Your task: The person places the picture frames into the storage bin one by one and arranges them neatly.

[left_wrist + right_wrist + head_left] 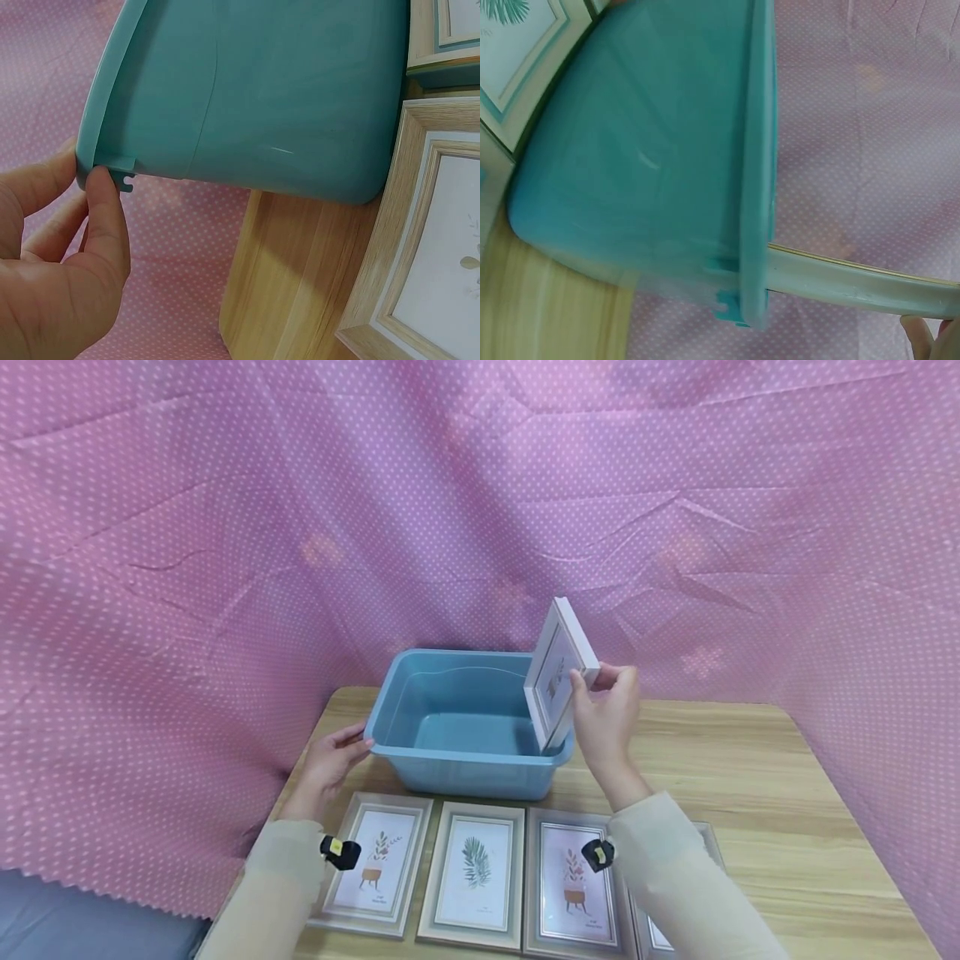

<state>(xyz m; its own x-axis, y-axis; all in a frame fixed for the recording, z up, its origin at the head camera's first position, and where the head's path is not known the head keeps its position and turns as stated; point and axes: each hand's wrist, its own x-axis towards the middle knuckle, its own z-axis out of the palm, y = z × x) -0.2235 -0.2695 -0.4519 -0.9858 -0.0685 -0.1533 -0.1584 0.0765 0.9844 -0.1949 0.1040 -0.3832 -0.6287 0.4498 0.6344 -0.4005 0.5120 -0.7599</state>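
Observation:
A blue plastic basin (465, 772) stands on the wooden table. At its left front corner my left hand (330, 764) pinches the rim, thumb and fingers on either side, as the left wrist view (67, 270) also shows. My right hand (609, 714) grips a light picture frame (555, 677) by its right edge. That frame is tilted up on end over the basin's right side, its lower end inside the rim. Only its edge (855, 281) and a few fingertips (919, 334) appear in the right wrist view.
Several picture frames lie face up in a row before the basin: a plant-pot print (375, 864), a green leaf print (472, 875), another pot print (573, 881), and one partly under my right forearm. A pink dotted cloth (480, 510) hangs behind the table (757, 777).

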